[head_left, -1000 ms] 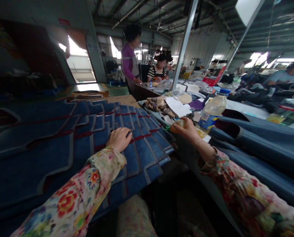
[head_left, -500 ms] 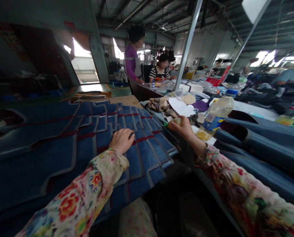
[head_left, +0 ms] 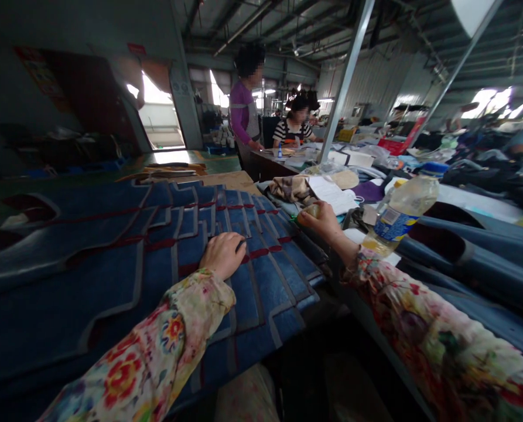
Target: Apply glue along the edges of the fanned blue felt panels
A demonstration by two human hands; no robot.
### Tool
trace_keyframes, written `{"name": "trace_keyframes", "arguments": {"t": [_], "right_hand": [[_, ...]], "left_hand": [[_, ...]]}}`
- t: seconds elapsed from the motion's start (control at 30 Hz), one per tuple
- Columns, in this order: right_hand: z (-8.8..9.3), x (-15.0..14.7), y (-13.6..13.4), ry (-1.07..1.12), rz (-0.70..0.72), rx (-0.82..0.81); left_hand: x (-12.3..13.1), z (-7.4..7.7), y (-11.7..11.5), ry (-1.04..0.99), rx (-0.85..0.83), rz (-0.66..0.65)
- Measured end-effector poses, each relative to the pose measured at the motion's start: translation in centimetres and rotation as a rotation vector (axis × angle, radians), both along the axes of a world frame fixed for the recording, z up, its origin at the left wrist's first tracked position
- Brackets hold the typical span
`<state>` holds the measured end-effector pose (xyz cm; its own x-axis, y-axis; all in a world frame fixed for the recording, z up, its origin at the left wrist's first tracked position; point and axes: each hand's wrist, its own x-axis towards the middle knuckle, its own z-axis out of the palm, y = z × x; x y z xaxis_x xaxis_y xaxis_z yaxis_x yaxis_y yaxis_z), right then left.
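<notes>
Blue fabric pieces with grey edging and dark red parts lie overlapped in rows across the left and middle. On them rests my left hand, fingers curled round a small dark object whose shape is mostly hidden. To the right, at the edge of the heap of cloth, my right hand is closed on a rounded yellowish-brown object with a bit of green at its left end. A clear plastic bottle with a blue label leans just right of my right wrist.
Patterned cloth and a white paper lie behind my right hand. Folded blue fabric covers the right side. A metal post rises ahead. Farther off, one person in purple stands beside another in stripes.
The whole view has shifted, so most things sit farther right and the bottle is nearer the right side. Both hands keep their hold and have hardly moved against the cloth.
</notes>
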<state>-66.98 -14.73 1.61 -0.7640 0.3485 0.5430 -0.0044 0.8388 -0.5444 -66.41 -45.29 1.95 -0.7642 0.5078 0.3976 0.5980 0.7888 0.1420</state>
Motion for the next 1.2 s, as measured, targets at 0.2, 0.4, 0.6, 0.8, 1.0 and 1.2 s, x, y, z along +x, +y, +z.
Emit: {"name": "trace_keyframes", "arguments": {"t": [0.2, 0.4, 0.6, 0.8, 1.0, 1.2], "right_hand": [[0.3, -1.9, -0.3, -0.016, -0.009, 0.001], [0.4, -3.8, -0.8, -0.043, -0.03, 0.014], [0.7, -5.2, -1.3, -0.029, -0.045, 0.024], [1.3, -6.1, -1.9, -0.054, -0.038, 0.0], [1.7, -5.4, -1.3, -0.081, -0.034, 0.045], [1.8, -3.0, 0.3, -0.113, -0.005, 0.071]], "left_hand": [[0.1, 0.1, 0.0, -0.005, 0.004, 0.012], [0.1, 0.0, 0.0, -0.015, 0.007, 0.018], [0.0, -0.2, 0.0, -0.004, 0.02, 0.015], [0.0, -0.1, -0.1, -0.016, 0.026, 0.012], [0.0, -0.2, -0.1, -0.002, 0.028, 0.004], [0.0, -0.2, 0.0, 0.003, 0.022, 0.017]]}}
